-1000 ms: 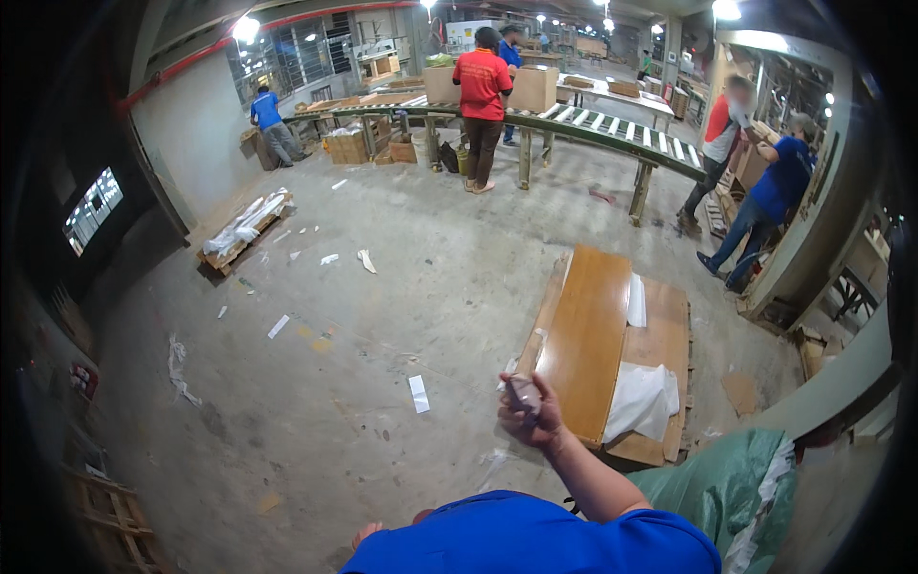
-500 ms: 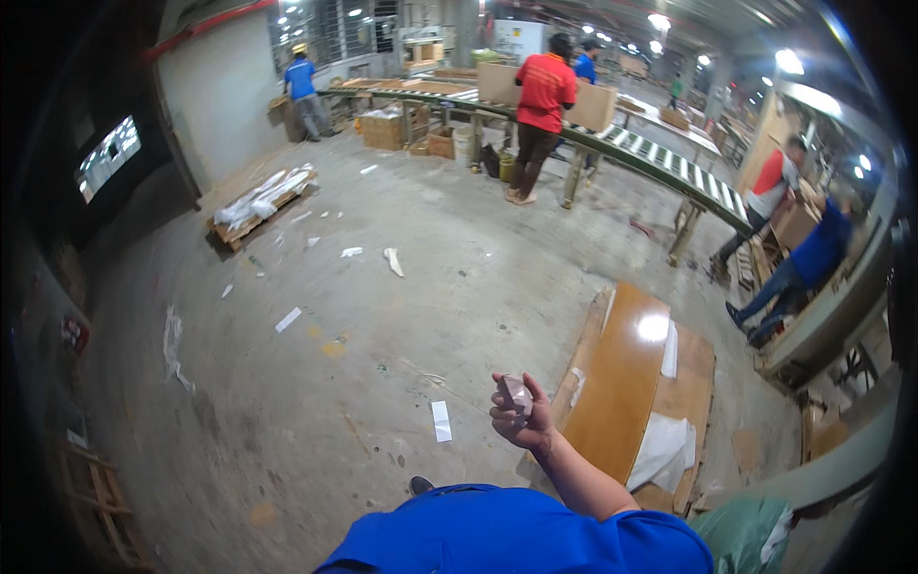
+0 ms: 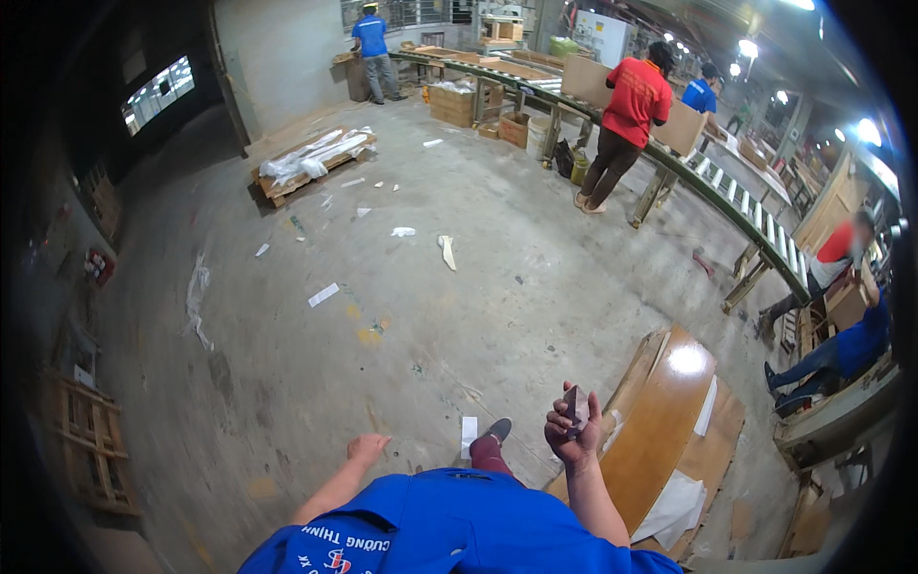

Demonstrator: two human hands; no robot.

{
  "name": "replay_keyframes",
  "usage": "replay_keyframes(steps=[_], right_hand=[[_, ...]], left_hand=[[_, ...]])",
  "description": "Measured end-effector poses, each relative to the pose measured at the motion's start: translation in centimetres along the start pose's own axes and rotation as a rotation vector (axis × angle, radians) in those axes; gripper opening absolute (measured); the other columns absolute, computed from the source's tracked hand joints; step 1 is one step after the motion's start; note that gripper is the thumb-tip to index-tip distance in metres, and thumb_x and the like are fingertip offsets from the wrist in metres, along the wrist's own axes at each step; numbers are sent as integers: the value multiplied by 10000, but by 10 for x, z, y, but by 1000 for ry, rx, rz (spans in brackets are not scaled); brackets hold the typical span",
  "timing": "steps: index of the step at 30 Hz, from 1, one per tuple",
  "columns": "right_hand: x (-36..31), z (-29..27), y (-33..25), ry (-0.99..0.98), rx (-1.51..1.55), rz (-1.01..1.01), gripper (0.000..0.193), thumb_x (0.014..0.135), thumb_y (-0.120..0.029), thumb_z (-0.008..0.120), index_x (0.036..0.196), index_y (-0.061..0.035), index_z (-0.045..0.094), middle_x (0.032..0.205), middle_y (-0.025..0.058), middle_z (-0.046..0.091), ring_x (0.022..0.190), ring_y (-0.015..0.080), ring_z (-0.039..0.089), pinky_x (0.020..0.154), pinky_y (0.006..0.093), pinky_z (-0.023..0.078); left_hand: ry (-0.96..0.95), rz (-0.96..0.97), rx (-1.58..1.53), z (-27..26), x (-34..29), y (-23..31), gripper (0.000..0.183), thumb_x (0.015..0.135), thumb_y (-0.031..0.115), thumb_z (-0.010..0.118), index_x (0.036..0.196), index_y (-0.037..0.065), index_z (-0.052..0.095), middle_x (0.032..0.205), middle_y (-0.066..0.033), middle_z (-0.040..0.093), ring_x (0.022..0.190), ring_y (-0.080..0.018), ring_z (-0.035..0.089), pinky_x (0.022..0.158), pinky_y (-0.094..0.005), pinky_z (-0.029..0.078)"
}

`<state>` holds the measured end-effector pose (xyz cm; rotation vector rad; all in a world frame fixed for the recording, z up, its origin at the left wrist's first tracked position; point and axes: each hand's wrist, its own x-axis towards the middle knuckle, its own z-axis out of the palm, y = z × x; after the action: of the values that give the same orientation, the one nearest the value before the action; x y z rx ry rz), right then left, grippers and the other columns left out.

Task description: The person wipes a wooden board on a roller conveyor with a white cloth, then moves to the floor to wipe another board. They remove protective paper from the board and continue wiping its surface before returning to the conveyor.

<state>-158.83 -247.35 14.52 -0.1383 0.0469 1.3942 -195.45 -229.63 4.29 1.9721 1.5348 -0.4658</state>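
My right hand is raised in front of me, its fingers closed around a small, angular, mauve-grey block with faceted sides. What the block is made of, I cannot make out. To the left, my left hand is held out low over the concrete floor, its fingers loosely stretched to the right and nothing visible in them. Just right of my right hand lies a glossy brown wooden panel on a stack, with white sheeting beside it.
A roller conveyor crosses the back toward the right, with a person in red at it. A pallet bearing white wrapping sits back left. Wooden crating stands at the left edge. White scraps dot the floor.
My left hand has come into view at the lower left. My right hand, still around the block, sits further right and lower in the picture. The whole view has shifted, and my foot shows more.
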Motion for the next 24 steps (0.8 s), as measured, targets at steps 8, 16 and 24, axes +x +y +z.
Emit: replay_keyframes(steps=[8, 16, 24], right_hand=[[118, 5, -98, -5, 59, -103, 493, 918, -476, 432, 1234, -110, 522, 804, 93, 598, 579, 147, 496, 518, 271, 387], [221, 10, -192, 136, 45, -86, 417, 948, -375, 386, 1223, -90, 516, 762, 64, 552, 521, 127, 446, 451, 252, 345], [343, 0, -224, 141, 47, 51, 421, 956, -372, 371, 1230, -78, 496, 720, 41, 475, 499, 117, 399, 437, 238, 321]], left_hand=[[76, 337, -147, -58, 67, 39, 395, 864, 349, 496, 1218, 179, 542, 999, -155, 654, 932, -369, 610, 821, -440, 468], [109, 80, -188, -115, 183, 140, 375, 869, 254, 471, 1241, 235, 516, 941, -101, 675, 878, -321, 632, 808, -448, 473], [180, 77, -75, -134, 250, 161, 300, 905, 304, 470, 1166, 179, 548, 937, -181, 651, 892, -394, 606, 772, -496, 471]])
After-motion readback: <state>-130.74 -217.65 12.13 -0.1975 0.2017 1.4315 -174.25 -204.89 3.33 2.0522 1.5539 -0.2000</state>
